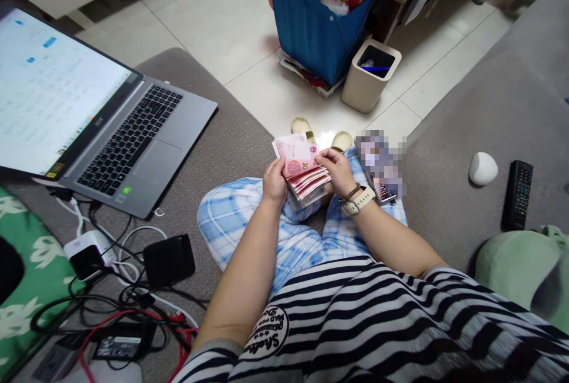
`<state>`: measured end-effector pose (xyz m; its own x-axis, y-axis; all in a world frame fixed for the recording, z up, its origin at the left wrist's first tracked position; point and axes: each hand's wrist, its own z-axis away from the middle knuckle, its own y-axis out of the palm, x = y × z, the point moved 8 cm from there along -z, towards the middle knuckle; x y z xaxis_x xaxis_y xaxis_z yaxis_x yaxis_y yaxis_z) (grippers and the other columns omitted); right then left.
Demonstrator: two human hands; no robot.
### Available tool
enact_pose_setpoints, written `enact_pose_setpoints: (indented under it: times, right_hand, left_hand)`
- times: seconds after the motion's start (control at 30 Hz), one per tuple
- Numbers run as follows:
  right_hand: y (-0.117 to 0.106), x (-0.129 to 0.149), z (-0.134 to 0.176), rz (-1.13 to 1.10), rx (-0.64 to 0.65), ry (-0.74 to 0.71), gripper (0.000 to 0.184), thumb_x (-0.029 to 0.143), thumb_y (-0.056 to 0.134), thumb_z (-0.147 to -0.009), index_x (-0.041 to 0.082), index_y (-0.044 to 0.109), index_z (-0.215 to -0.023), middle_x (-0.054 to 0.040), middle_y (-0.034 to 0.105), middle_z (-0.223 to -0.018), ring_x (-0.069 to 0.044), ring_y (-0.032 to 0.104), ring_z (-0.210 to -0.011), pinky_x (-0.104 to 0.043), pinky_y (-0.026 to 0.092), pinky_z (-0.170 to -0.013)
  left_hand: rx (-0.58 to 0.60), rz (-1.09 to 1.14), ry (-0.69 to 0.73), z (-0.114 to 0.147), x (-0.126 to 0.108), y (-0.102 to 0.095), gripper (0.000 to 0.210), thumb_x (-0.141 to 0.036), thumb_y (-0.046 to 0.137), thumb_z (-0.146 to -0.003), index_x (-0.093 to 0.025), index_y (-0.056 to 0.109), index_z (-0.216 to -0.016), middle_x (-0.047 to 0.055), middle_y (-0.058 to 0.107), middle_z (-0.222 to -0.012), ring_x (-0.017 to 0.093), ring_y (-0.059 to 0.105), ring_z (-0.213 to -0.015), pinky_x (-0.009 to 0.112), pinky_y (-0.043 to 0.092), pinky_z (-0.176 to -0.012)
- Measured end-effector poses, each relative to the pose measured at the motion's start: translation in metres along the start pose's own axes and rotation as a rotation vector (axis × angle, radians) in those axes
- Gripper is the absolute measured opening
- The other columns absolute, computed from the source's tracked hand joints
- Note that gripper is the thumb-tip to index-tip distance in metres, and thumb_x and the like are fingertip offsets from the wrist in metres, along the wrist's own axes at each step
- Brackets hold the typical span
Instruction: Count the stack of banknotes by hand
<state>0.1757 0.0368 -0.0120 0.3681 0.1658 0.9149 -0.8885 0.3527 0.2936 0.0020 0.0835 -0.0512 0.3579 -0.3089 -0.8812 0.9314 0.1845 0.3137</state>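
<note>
Above my lap, a stack of pink and red banknotes [304, 168] is fanned out between my two hands. My left hand [274, 181] grips the stack at its left edge, thumb on top. With thumb and fingers, my right hand [336, 171] pinches the upper right side of the notes. Several note edges show layered at the lower side of the stack. A beige watch [359, 200] and a dark bracelet sit on my right wrist. Just beyond that wrist, a phone [377, 169] lies on my right thigh, partly blurred out.
An open laptop [146, 140] rests on the grey sofa at left, with tangled cables [128, 288] and a black box [169, 259] below it. A blue bin [306, 33] and a beige wastebasket [371, 77] stand ahead. At right lie a remote [518, 194], a white object [483, 168] and a green neck pillow [515, 267].
</note>
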Motion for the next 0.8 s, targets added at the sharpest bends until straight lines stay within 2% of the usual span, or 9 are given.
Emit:
enact_pose_setpoints:
  times: [0.47, 0.8]
  right_hand:
    - [0.001, -0.002, -0.001, -0.005, 0.028, -0.002, 0.042, 0.052, 0.084, -0.060, 0.020, 0.061, -0.071, 0.0032, 0.058, -0.068, -0.013, 0.050, -0.065, -0.028, 0.043, -0.065]
    - [0.001, 0.001, -0.001, 0.000, 0.042, -0.062, 0.043, 0.056, 0.083, -0.064, 0.020, 0.060, -0.072, 0.0041, 0.057, -0.064, -0.012, 0.049, -0.060, -0.026, 0.040, -0.061]
  left_hand:
    - [0.017, -0.048, 0.037, 0.002, -0.008, 0.002, 0.018, -0.037, 0.075, -0.073, -0.019, 0.073, -0.070, 0.003, 0.073, -0.080, 0.020, 0.065, -0.087, 0.029, 0.053, -0.080]
    - [0.069, 0.040, 0.001, 0.006, -0.007, 0.010, 0.022, -0.038, 0.080, -0.061, -0.019, 0.073, -0.069, 0.002, 0.075, -0.078, 0.018, 0.066, -0.076, 0.029, 0.055, -0.074]
